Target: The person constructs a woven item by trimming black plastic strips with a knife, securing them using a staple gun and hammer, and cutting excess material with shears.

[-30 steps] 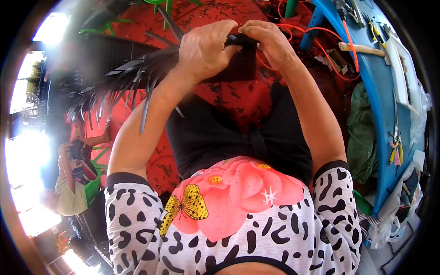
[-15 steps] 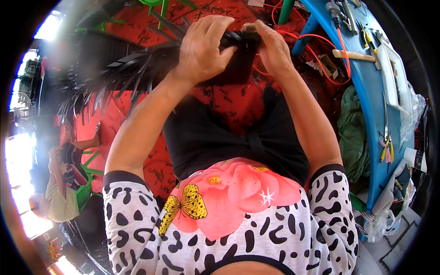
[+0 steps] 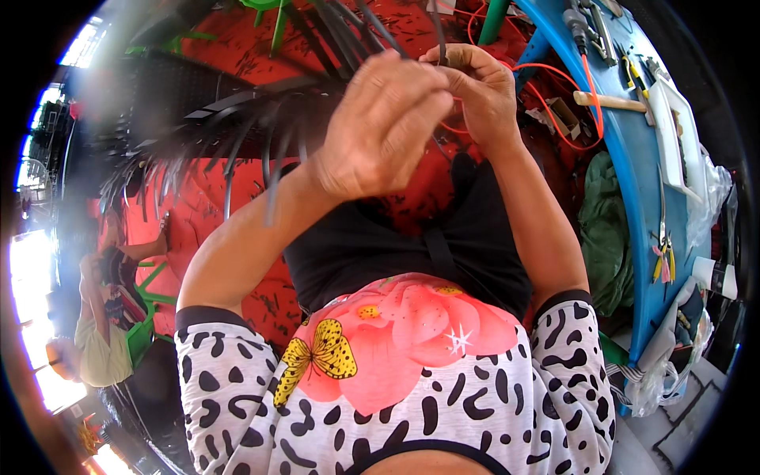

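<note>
In front of my lap both hands are raised close together over a bundle of long black strips. My right hand is closed, thumb and fingers pinched on a thin black strip that stands up from the fingertips. Next to it, my left hand is curled with its fingers bent toward the right hand's fingertips. It is smeared by motion, and what lies in its grip is hidden. More black strips fan out to the left, their loose ends hanging down behind my left forearm.
On the right, a blue table holds a drill with an orange cord, a wooden-handled hammer, pliers and a white tray. Green cloth hangs beside it. Black scraps litter the red floor. A person sits at left.
My left hand has moved right and down, its fingers closing toward my right hand. My right hand has shifted slightly right and pinches tighter. Black strips now stand up above the hands.
</note>
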Action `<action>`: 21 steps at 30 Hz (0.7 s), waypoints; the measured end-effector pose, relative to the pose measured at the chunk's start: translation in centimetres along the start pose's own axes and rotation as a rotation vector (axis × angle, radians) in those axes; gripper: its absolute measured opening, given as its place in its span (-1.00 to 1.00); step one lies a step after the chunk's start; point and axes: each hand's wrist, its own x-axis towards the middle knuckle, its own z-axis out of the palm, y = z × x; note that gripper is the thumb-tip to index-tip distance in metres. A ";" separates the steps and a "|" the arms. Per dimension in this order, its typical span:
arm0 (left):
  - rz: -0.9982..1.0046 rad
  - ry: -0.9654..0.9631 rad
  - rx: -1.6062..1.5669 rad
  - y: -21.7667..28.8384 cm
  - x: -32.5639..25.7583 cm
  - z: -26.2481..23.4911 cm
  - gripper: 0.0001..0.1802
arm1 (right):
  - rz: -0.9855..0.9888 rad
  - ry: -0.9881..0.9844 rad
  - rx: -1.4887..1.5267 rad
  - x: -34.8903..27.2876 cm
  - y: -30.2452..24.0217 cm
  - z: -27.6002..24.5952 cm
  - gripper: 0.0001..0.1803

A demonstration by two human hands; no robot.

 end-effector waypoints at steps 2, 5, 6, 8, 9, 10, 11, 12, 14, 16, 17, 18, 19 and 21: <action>0.025 -0.026 -0.045 0.3 0.0 0.3 -0.55 | 0.006 -0.002 0.201 0.3 0.0 0.4 -0.90; -0.107 -0.064 0.040 -1.5 1.1 1.3 -0.52 | 0.025 0.009 0.252 0.2 0.3 -0.2 -0.92; -0.189 -0.091 0.059 -2.3 1.4 1.3 -0.51 | 0.035 0.032 0.210 0.2 -0.6 0.5 -0.91; -0.300 -0.308 0.138 -3.7 1.0 1.2 -0.61 | 0.013 0.042 0.057 0.2 -1.1 0.7 -0.90; -0.313 -0.458 0.157 -4.2 0.9 1.0 -0.63 | -0.009 0.055 -0.094 0.2 -1.1 0.7 -0.89; -0.310 -0.454 0.153 -4.6 1.0 1.0 -0.63 | -0.034 0.022 -0.157 0.4 -0.8 0.1 -0.77; -0.362 -0.502 0.064 -5.1 1.2 1.0 -0.66 | -0.035 0.024 -0.163 0.6 -0.6 -0.5 -0.77; -0.419 -0.554 -0.021 -5.3 1.4 0.9 -0.67 | -0.097 0.004 -0.278 0.8 -0.5 -0.6 -0.81; -0.430 -0.644 -0.048 -5.8 2.1 0.8 -0.67 | -0.158 -0.017 -0.392 0.8 -0.7 -0.7 -0.85; -0.441 -0.730 -0.086 -5.9 1.8 0.9 -0.67 | -0.104 -0.057 -0.466 0.9 -2.4 0.0 -0.71; -0.425 -0.709 -0.145 -5.9 1.5 0.8 -0.66 | -0.101 -0.058 -0.469 0.7 -2.9 0.5 -0.71; -0.409 -0.686 -0.203 -5.9 1.4 0.7 -0.66 | -0.071 -0.061 -0.382 0.6 -3.5 1.2 -0.76; -0.410 -0.683 -0.205 -5.9 1.3 0.7 -0.66 | -0.041 -0.065 -0.294 0.5 -3.9 1.7 -0.81; -0.386 -0.615 -0.215 -5.7 1.2 0.6 -0.65 | -0.088 -0.050 -0.444 0.4 -4.7 1.7 -0.87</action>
